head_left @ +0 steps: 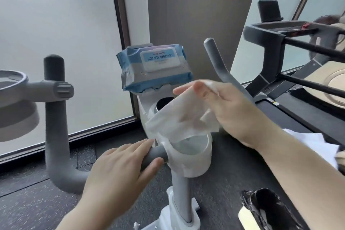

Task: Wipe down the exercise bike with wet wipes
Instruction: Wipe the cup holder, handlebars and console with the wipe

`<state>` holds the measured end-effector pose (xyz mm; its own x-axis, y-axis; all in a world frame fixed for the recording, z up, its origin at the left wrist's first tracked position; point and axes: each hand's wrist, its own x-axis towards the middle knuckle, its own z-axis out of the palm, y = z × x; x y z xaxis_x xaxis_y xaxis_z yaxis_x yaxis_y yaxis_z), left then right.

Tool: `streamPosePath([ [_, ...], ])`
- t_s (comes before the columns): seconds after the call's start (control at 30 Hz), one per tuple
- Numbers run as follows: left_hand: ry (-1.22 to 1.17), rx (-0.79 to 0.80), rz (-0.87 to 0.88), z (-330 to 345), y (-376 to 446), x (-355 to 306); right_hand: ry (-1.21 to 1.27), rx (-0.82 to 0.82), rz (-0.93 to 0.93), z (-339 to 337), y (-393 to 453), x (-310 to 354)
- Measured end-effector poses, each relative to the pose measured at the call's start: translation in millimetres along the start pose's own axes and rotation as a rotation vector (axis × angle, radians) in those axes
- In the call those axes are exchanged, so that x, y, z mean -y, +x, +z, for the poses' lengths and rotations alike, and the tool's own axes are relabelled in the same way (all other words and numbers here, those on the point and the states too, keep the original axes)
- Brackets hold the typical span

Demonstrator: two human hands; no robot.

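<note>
The white exercise bike (pixel 194 164) stands in front of me, with grey handlebars on both sides. My left hand (pixel 119 172) grips the left grey handlebar (pixel 59 136) near the white hub. My right hand (pixel 229 110) pinches a white wet wipe (pixel 179 119), which hangs spread over the bike's console and cup holder. A blue pack of wet wipes (pixel 155 67), lid shut, rests on top of the console. The right grey handlebar (pixel 222 69) rises behind my right hand.
A treadmill (pixel 291 46) with black rails stands to the right. A bin lined with a black bag (pixel 268 209) sits at the lower right. Another bike's cup holder (pixel 15 99) is at the left. Frosted windows and a wall panel lie behind.
</note>
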<state>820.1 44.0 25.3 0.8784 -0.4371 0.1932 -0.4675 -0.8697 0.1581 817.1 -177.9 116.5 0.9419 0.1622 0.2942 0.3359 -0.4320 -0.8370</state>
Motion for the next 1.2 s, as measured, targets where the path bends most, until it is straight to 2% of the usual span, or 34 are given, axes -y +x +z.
streamPosePath([
  [0.13,-0.111,0.009,-0.011,1.8,0.9,1.4,0.045,0.041,0.208,-12.3,38.9,-13.4],
  [0.2,-0.365,0.017,-0.082,-4.2,5.0,3.4,-0.104,0.07,0.251,-7.5,46.4,-29.4],
  [0.27,-0.685,-0.065,-0.134,-12.7,14.0,-0.1,-0.327,0.063,0.231,0.3,46.1,-43.5],
  [0.33,-0.768,-0.158,-0.095,-18.8,27.1,-12.3,-0.413,0.034,0.188,7.0,43.3,-51.8],
  [0.47,-0.638,-0.15,0.014,-20.6,58.5,-41.1,-0.445,-0.086,0.03,16.9,37.8,-45.3],
  [0.57,-0.545,-0.226,0.009,-16.6,73.7,-37.9,-0.637,-0.202,-0.06,33.5,17.3,-41.7],
  [0.67,-0.472,-0.263,-0.007,-14.3,72.9,-24.3,-0.68,-0.207,-0.058,52.1,-15.6,-49.6],
  [0.77,-0.498,-0.272,-0.07,-11.2,60.7,-6.9,-0.7,-0.169,-0.175,55.0,-48.6,-64.4],
  [0.87,-0.512,-0.239,-0.11,-4.8,44.3,-0.1,-0.871,-0.159,-0.107,65.2,-58.0,-74.6],
  [0.93,-0.505,-0.195,-0.113,5.1,37.8,-4.2,-0.937,-0.206,-0.02,85.2,-46.0,-76.0],
  [1.0,-0.46,-0.203,-0.082,12.5,37.7,-8.2,-0.938,-0.28,-0.02,106.4,-34.9,-73.4],
  [1.13,-0.47,-0.171,-0.001,12.2,41.0,-7.6,-0.853,-0.349,-0.367,105.2,-57.7,-80.4],
  [1.2,-0.382,-0.164,0.044,12.8,38.3,-6.9,-0.735,-0.416,-0.412,82.5,-71.0,-90.3],
])
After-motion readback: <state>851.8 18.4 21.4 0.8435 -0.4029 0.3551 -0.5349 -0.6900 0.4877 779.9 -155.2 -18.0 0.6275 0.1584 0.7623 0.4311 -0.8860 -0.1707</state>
